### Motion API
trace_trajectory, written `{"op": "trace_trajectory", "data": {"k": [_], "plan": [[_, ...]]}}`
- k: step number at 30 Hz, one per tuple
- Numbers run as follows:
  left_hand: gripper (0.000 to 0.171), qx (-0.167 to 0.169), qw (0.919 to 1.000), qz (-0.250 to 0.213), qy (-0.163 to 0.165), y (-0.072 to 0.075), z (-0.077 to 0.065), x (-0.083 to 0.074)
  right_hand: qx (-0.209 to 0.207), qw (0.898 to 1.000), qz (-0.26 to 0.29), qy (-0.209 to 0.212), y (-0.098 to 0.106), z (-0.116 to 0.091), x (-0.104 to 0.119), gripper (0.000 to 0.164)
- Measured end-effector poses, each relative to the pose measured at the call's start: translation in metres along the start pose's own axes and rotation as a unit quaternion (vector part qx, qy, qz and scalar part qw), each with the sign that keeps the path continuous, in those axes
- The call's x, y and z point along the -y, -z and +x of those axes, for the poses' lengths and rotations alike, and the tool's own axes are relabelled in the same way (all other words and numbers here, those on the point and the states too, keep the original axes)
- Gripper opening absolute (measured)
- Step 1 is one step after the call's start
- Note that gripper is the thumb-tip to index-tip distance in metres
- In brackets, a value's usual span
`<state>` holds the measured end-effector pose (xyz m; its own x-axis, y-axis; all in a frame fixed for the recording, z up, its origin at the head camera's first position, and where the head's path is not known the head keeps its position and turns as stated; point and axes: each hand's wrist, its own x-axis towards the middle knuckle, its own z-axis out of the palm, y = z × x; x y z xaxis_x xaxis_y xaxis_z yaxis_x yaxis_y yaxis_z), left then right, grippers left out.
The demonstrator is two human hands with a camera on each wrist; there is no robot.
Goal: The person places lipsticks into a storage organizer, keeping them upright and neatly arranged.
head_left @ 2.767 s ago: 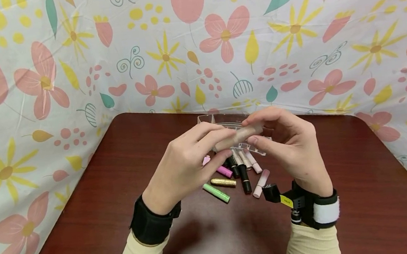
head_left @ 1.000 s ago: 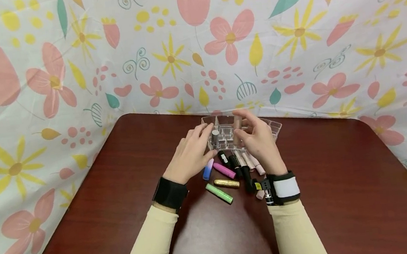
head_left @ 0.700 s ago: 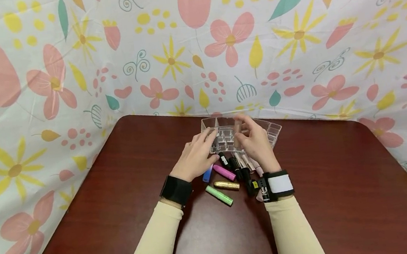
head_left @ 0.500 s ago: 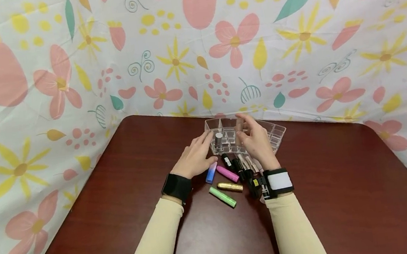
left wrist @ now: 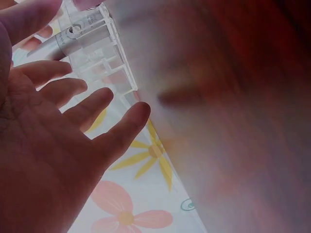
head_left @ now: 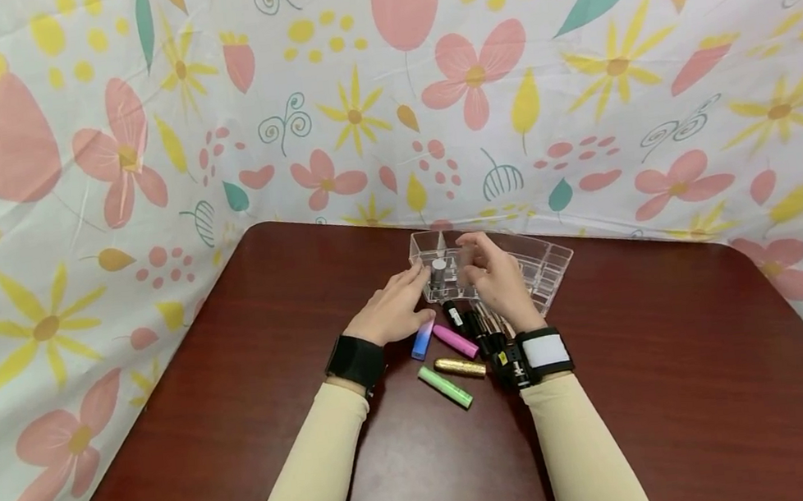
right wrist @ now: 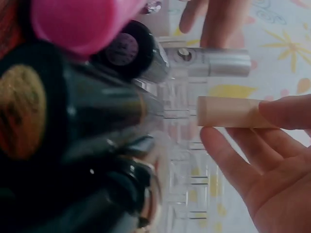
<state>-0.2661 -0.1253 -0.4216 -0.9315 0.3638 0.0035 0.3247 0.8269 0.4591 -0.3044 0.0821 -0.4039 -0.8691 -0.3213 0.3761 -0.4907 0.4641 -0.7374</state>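
Observation:
A clear compartment organizer lies at the back of the table. Upright in its left part stands a silver lipstick tube. My right hand pinches a beige lipstick tube between thumb and fingers, holding it upright above the compartments beside the silver one. The right wrist view shows its lower end apart from the organizer's dividers. My left hand is at the organizer's left end with fingers extended, fingertips near or against its side; exact contact is unclear. In the left wrist view its fingers are spread and relaxed.
Several lipstick tubes lie in front of the organizer: blue-purple, magenta, gold, green, and a black group partly hidden by my right wrist. Behind the table hangs a floral cloth.
Both hands earlier held the beige tube in front of the organizer. Now only my right hand has it, upright and shifted slightly left lately; my left hand has moved to the organizer's left end.

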Motion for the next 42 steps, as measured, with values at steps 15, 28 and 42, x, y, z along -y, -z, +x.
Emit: {"op": "trace_trajectory", "data": {"k": [15, 28, 42], "plan": [[0.077, 0.010, 0.9999, -0.004, 0.002, 0.002, 0.002, 0.000, -0.011, 0.999, 0.040, 0.023, -0.016, 0.011, -0.012, 0.040], [0.075, 0.010, 0.9999, -0.009, 0.004, 0.001, 0.002, 0.001, 0.004, 1.000, -0.006, -0.004, -0.016, 0.008, -0.009, 0.038], [0.077, 0.007, 1.0000, 0.006, 0.003, 0.000, 0.003, 0.000, -0.006, 0.997, -0.059, -0.043, -0.018, 0.006, -0.015, 0.033]]}}
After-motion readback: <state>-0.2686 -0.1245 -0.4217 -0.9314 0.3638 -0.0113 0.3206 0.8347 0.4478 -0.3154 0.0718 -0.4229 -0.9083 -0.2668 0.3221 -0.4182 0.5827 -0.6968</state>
